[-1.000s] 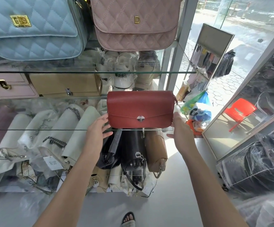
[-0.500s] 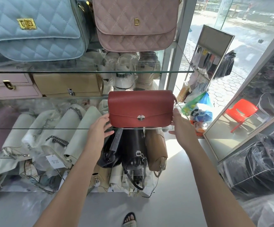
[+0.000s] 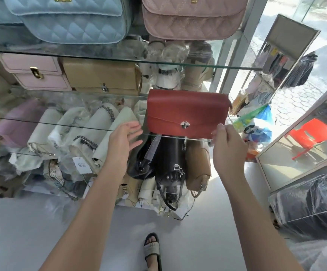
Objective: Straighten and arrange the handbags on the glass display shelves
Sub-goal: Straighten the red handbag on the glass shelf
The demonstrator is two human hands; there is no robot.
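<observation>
Draws the left hand [image 3: 122, 139] back from the left edge of the red handbag [image 3: 186, 112], where it pressed a moment ago; leaves it open, fingers spread, just beside the lower left corner and seemingly clear of the leather; keeps the right hand [image 3: 227, 145] at the lower right corner, fingers now curled rather than flat against the end, though cannot tell whether pinching the corner or merely touching it; leaves the bag upright at the right end of the glass shelf [image 3: 61, 124], silver clasp [image 3: 185, 124] facing out, front roughly in line with the shelf's front edge; reads as a placement all but finished for this bag, with only the right hand's release left; probably frees both hands for other bags, though the tan bag [image 3: 102, 77] and pink bag [image 3: 35, 73] one shelf up already look square
</observation>
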